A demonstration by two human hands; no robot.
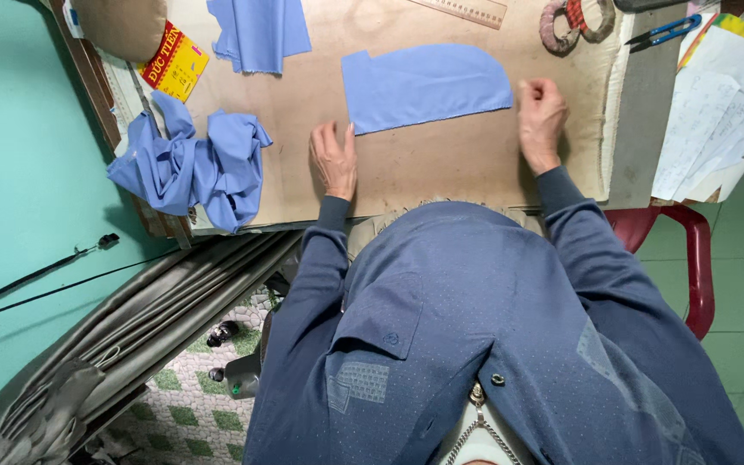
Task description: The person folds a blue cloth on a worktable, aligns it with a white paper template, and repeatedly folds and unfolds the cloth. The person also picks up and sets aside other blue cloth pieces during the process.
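A flat cut piece of blue fabric [424, 84], curved on its right end, lies on the brown work board [424, 168]. My left hand [335, 159] rests flat on the board with its fingers apart, fingertips touching the piece's lower left corner. My right hand [542, 119] sits just right of the piece's lower right corner, fingers curled and pinched together; whether it pinches the cloth edge is unclear. Both arms wear dark blue sleeves.
A crumpled blue cloth bundle [191, 164] lies at the board's left edge, another blue piece [260, 33] at the top. A wooden ruler [467, 10], a pincushion ring [574, 21], blue snips [665, 33], papers [703, 112], a red-yellow packet [174, 62] and a red chair [691, 250] surround it.
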